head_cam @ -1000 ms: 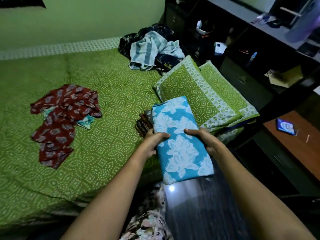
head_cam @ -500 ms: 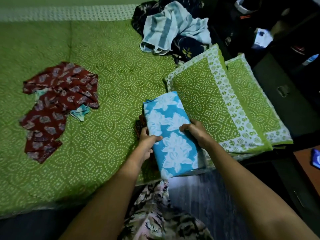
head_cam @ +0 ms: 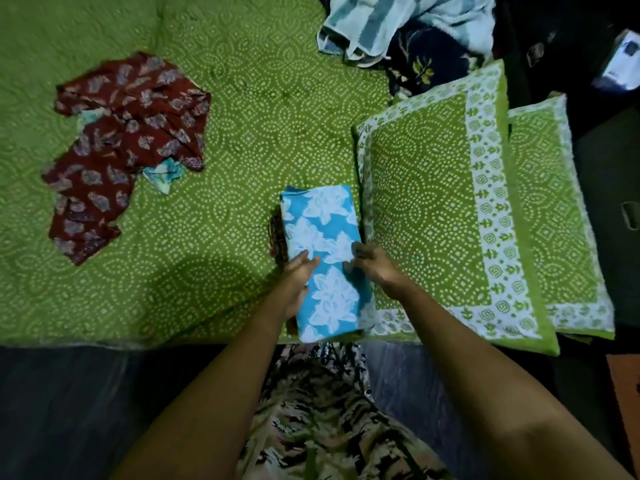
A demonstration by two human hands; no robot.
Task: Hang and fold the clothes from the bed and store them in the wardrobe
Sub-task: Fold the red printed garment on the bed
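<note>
Blue cloth (head_cam: 322,258), folded into a long rectangle w/ white flowers, lies flat on the bed (head_cam: 225,133) by its front edge. L hand (head_cam: 298,271) grips the cloth's left side: thumb curls over the top, the other fingers are tucked under the edge, out of sight. R hand (head_cam: 374,268) holds the right side, fingers bent down over the edge, thumb on the top face. Both hands clamp the middle of the cloth; its far part runs on past the fingertips.

Vs 0.5 s ago: the cloth is further onto the bed. Its near end is now about level w/ the bed edge instead of hanging past it, & it lies straighter.

Just left of the L fingers a brown patterned cloth (head_cam: 277,233) peeks out from under the blue one. Just right of the R fingers is a green pillow (head_cam: 426,202), w/ a 2nd pillow (head_cam: 554,220) beyond it. Well left of the L hand a red garment (head_cam: 121,140) lies spread out. Far past the fingertips a striped towel (head_cam: 363,26) sits on a dark flowered cloth (head_cam: 426,60).
</note>
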